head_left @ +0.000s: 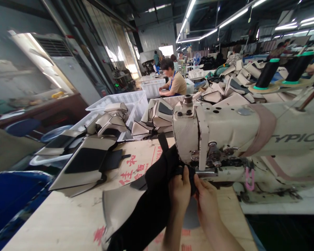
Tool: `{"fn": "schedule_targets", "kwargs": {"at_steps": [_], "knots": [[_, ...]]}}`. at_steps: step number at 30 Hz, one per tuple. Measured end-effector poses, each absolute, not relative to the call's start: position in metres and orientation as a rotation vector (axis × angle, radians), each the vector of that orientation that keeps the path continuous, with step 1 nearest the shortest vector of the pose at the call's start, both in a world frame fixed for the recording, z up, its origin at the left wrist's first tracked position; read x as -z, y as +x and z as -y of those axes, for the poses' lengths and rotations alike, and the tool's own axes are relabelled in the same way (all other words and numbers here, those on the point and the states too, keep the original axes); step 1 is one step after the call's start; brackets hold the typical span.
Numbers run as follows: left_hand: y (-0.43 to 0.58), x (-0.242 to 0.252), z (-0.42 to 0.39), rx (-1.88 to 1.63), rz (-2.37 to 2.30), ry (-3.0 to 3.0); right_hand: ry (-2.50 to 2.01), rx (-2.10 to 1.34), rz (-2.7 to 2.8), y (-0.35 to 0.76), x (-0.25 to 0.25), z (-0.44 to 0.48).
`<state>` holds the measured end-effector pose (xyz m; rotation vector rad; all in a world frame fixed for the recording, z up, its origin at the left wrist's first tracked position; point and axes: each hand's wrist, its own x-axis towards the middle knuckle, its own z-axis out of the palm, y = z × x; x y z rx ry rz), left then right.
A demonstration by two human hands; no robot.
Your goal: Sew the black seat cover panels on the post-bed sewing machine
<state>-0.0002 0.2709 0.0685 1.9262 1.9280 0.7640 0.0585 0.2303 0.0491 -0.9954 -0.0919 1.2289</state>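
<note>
My left hand [180, 190] and my right hand [206, 197] both pinch a black fabric piece [151, 202] right under the head of a cream sewing machine [225, 136]. The fabric runs from the needle area down and left toward the bottom edge, with a beige panel [117, 205] attached beside it. Both hands have their fingers closed on the fabric edge, close together, just below the presser foot [214, 162]. The needle itself is hidden behind the machine head.
A stack of beige and black cut pieces [86, 164] lies to the left on cardboard with red print [136, 167]. White bins [125, 99] of pieces stand behind. Thread cones [267, 73] are at upper right. A person [174, 82] sits at a far table.
</note>
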Motion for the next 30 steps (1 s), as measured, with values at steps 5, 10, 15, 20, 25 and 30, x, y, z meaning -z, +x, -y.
{"fn": "schedule_targets", "kwargs": {"at_steps": [5,10,15,20,25,30], "knots": [[-0.005,-0.063,-0.275,-0.792,-1.93,2.046,-0.952,-1.303,0.096,0.057,-0.045,-0.232],[-0.006,-0.06,-0.276,-0.841,-1.938,2.114,-1.045,-1.217,0.189,0.058,-0.048,-0.232],[-0.004,-0.057,-0.279,-0.879,-2.003,2.136,-1.123,-1.184,0.27,0.061,-0.053,-0.233],[-0.002,-0.054,-0.281,-0.878,-2.057,2.159,-1.174,-1.178,0.342,0.066,-0.053,-0.234],[-0.002,-0.054,-0.284,-0.881,-2.077,2.206,-1.26,-1.161,0.481,0.065,-0.051,-0.241],[-0.002,-0.055,-0.286,-0.876,-2.093,2.219,-1.421,-1.074,0.807,0.123,-0.062,-0.215]]}}
